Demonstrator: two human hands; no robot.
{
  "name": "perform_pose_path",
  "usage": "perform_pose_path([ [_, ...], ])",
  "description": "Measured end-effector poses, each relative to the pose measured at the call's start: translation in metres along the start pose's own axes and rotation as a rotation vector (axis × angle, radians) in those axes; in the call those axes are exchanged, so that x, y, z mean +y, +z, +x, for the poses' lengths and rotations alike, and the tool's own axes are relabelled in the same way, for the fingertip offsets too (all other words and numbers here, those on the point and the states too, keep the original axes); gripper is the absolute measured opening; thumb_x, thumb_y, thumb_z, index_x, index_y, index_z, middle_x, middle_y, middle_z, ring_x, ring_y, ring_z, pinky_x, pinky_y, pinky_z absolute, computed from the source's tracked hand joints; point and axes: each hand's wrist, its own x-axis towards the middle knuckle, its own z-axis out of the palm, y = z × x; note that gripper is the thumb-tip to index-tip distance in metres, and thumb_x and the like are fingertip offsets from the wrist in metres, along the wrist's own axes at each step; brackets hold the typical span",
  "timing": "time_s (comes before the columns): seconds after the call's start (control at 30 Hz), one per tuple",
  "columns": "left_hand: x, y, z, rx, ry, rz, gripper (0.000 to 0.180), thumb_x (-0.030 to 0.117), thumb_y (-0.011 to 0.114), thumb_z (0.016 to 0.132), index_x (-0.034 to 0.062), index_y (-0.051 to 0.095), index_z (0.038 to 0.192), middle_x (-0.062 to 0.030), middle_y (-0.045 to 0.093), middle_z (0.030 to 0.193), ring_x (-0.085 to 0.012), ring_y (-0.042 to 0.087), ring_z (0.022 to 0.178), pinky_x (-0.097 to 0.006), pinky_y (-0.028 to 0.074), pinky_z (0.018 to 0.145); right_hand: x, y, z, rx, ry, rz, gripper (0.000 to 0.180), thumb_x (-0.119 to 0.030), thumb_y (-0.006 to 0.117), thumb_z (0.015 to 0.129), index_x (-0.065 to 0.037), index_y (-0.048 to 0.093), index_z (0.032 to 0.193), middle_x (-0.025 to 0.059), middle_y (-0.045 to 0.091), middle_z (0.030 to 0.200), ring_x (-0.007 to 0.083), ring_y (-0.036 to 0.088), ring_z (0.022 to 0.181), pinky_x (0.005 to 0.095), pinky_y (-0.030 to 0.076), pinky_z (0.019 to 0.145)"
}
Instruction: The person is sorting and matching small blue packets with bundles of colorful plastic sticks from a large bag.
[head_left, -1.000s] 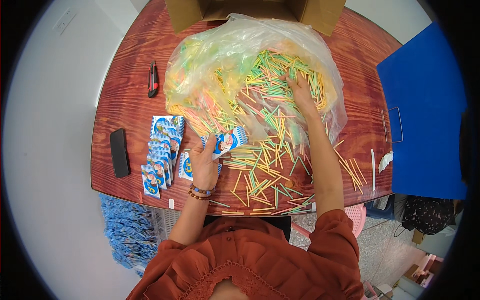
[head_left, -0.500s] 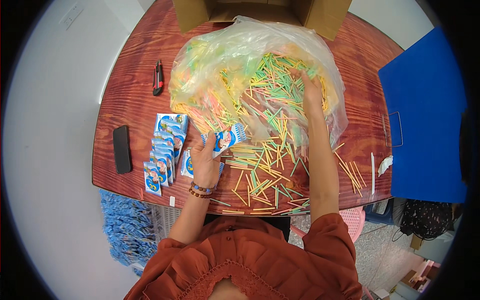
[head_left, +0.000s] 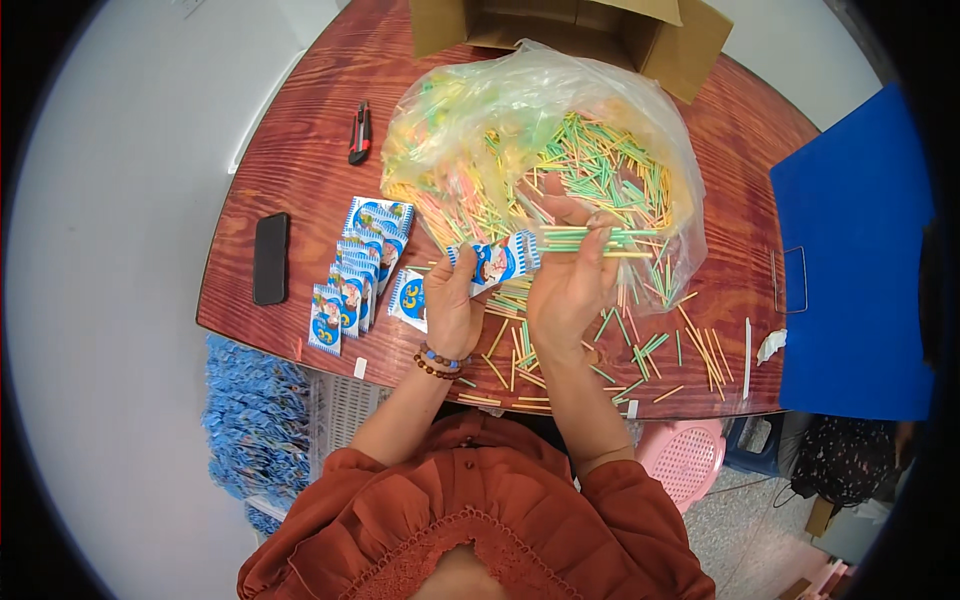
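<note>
My left hand (head_left: 452, 305) pinches a small blue-and-white packet (head_left: 500, 260) by its left end. Between the fingers of my right hand (head_left: 570, 290) lies a small bundle of thin pastel sticks (head_left: 590, 240), green and pale yellow. The bundle's left ends are right at the packet's right end; whether any are inside I cannot tell. Beyond both hands a large clear plastic bag (head_left: 540, 75) lies with its mouth spread, full of the same sticks in yellow, green and pink. Another blue-and-white packet (head_left: 408, 298) is on the table just left of my left hand.
Overlapping packets (head_left: 352, 290) lie in a stack at left, near a black phone (head_left: 271, 258) and a red-and-black utility knife (head_left: 360, 133). Loose sticks (head_left: 708, 345) are scattered over the red wooden table (head_left: 740, 150). A cardboard box (head_left: 690, 45) is behind, a blue bin (head_left: 850, 250) at right.
My right hand has come back from the bag towards me and left, bringing a bundle of sticks beside the packet. The view has shifted slightly.
</note>
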Motion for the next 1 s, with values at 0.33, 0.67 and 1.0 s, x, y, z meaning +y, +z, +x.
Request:
perform_pose_path([
  [0.33,-0.004,-0.01,0.0,-0.001,0.201,-0.064,0.016,0.019,0.059,0.095,0.0038,0.063,0.096,-0.0032,0.067,0.089,-0.01,0.063,0.077,-0.027,0.053,0.07,0.013,0.017,-0.029,-0.05,0.059,-0.225,0.023,-0.022,0.038,0.102,-0.004,0.046,0.113,0.0221,0.056,0.125,0.0328,0.033,0.136,0.045,0.02,0.113],
  [0.67,-0.002,-0.021,0.019,-0.13,0.151,-0.295,0.023,0.021,0.054,0.097,0.0028,0.059,0.109,-0.007,0.065,0.107,-0.0158,0.063,0.097,-0.032,0.053,0.085,0.01,0.024,-0.01,-0.35,0.254,-0.484,0.044,-0.02,0.042,0.1,0.003,0.039,0.137,0.0178,0.033,0.149,0.0288,0.025,0.14,0.039,0.019,0.114],
  [1.0,0.007,-0.021,0.028,-0.196,0.087,-0.424,0.03,0.022,0.054,0.096,0.0033,0.053,0.12,-0.0087,0.062,0.117,-0.0209,0.061,0.108,-0.039,0.051,0.094,0.006,0.045,0.014,-0.46,0.19,-0.478,0.058,-0.041,0.035,0.101,0.0,0.034,0.141,0.0145,0.036,0.147,0.0252,0.026,0.14,0.0409,0.013,0.115],
])
